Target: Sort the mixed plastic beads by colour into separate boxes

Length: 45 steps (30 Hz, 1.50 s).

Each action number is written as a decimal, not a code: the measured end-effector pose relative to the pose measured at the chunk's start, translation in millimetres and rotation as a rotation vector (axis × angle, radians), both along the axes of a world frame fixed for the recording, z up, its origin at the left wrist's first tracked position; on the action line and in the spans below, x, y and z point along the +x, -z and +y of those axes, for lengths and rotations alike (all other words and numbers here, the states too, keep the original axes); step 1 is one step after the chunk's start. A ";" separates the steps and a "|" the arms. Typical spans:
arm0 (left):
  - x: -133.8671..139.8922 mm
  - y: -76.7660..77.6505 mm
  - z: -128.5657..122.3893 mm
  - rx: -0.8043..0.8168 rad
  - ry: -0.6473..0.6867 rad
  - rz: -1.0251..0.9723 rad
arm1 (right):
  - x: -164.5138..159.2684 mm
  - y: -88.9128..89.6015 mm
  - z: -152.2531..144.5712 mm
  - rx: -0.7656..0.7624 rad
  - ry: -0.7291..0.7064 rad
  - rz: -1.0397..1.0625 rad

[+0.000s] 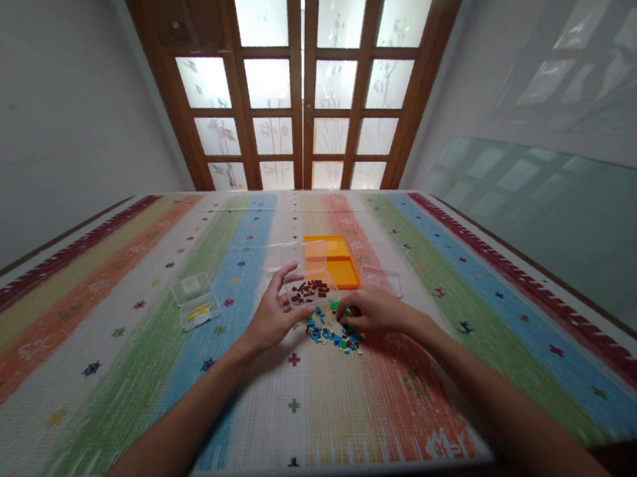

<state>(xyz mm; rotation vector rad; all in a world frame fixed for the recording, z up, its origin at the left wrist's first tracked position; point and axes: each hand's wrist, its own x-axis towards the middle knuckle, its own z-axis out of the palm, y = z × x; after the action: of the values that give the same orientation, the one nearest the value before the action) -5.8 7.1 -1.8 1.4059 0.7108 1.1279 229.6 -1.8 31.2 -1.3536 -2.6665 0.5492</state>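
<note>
Near the centre of the frame, a clear box (333,288) of brown bricks (312,290) is bordered on its left by the left hand (275,310), whose thumb and fingers are spread around that end. Just below the box, a loose pile of mixed bricks (336,338), mostly blue and green, is reached into by the right hand (369,310); its fingertips are curled close together at the pile's upper right, but whether a brick is pinched cannot be told.

With pieces this small, each is probably best taken by its sides, using thumb and forefinger only, so that neighbours are not scattered across the striped tablecloth (260,424). The box should be steadied lightly, since a hard press could tip it.
</note>
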 end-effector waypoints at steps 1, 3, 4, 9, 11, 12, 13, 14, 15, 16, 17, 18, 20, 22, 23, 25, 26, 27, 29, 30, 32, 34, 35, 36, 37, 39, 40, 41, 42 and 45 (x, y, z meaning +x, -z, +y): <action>0.1 0.0 0.1 -0.001 0.001 -0.005 | -1.6 -0.5 -1.0 0.006 0.003 -0.017; 0.2 -0.1 0.4 -0.002 0.005 -0.010 | -4.8 -1.6 -3.5 0.015 0.007 -0.051; 0.3 0.0 0.6 -0.004 0.007 -0.011 | -6.2 -2.0 -4.6 0.022 0.008 -0.066; 0.3 1.0 1.3 -0.003 0.008 -0.005 | -10.2 -1.9 -7.1 0.065 0.003 -0.093; 0.1 1.3 1.4 0.000 0.004 0.002 | -10.2 -1.8 -6.6 0.058 -0.006 -0.097; 0.1 1.3 1.4 0.005 0.002 0.005 | -9.9 -1.9 -6.3 0.050 -0.012 -0.098; 0.0 1.3 1.5 0.011 0.000 0.007 | -9.5 -2.0 -6.0 0.041 -0.019 -0.098; 0.0 1.2 1.7 0.016 0.000 0.007 | -9.0 -2.2 -5.6 0.034 -0.025 -0.095; -0.1 0.9 1.7 0.021 -0.002 0.005 | -8.3 -2.5 -5.2 0.032 -0.025 -0.088; -0.2 0.6 1.8 0.024 -0.003 0.002 | -7.7 -2.8 -4.6 0.036 -0.017 -0.077; -0.3 0.2 1.8 0.026 -0.005 0.000 | -7.0 -3.0 -4.0 0.043 -0.002 -0.066; -0.5 -0.3 1.7 0.024 -0.008 0.001 | -6.6 -3.1 -3.2 0.054 0.018 -0.056; -0.9 -1.3 1.4 0.018 -0.012 0.007 | -6.3 -2.6 -1.4 0.080 0.066 -0.046; -1.4 -2.2 1.0 0.014 -0.016 0.011 | -7.3 -1.3 0.2 0.100 0.100 -0.056; -1.6 -2.6 0.9 0.014 -0.018 0.010 | -8.3 -0.4 0.7 0.106 0.108 -0.067; -1.8 -3.3 0.7 0.016 -0.024 0.003 | -10.9 1.3 0.9 0.105 0.113 -0.091; -1.9 -3.6 0.7 0.013 -0.025 0.000 | -12.3 2.0 0.7 0.103 0.116 -0.102; -2.0 -3.9 0.6 0.010 -0.026 -0.003 | -13.6 2.6 0.3 0.102 0.120 -0.110; -2.0 -4.6 0.6 0.005 -0.027 -0.008 | -15.6 3.5 -0.4 0.103 0.129 -0.118; -2.1 -4.9 0.6 0.004 -0.028 -0.009 | -16.2 3.8 -0.7 0.106 0.134 -0.120; -2.1 -5.5 0.6 0.001 -0.027 -0.011 | -16.5 4.3 -0.8 0.107 0.136 -0.121; -2.2 -6.1 0.7 -0.006 -0.026 -0.008 | -16.1 4.8 -0.4 0.105 0.140 -0.123; -2.2 -6.3 0.7 -0.007 -0.027 -0.008 | -15.8 5.1 -0.1 0.103 0.142 -0.122; -2.3 -6.5 0.8 -0.005 -0.028 -0.008 | -15.5 5.4 0.1 0.099 0.141 -0.119; -2.4 -6.6 0.9 -0.001 -0.030 -0.008 | -15.2 5.7 0.3 0.095 0.139 -0.115; -2.5 -6.5 1.1 0.012 -0.032 -0.008 | -14.6 6.4 0.3 0.089 0.131 -0.104; -2.5 -6.3 1.3 0.019 -0.031 -0.009 | -14.4 6.7 0.2 0.087 0.127 -0.097; -2.5 -6.1 1.5 0.025 -0.031 -0.009 | -14.1 7.0 -0.1 0.087 0.125 -0.089; -2.5 -5.9 1.6 0.030 -0.030 -0.009 | -13.8 7.2 -0.5 0.087 0.126 -0.081; -2.5 -5.7 1.8 0.030 -0.029 -0.009 | -13.1 7.0 -1.8 0.091 0.129 -0.054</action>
<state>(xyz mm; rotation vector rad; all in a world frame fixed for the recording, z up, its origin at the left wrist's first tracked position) -8.3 8.9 3.9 1.4194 0.7127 1.1714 216.5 -3.6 24.3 -1.5215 -2.5867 0.3778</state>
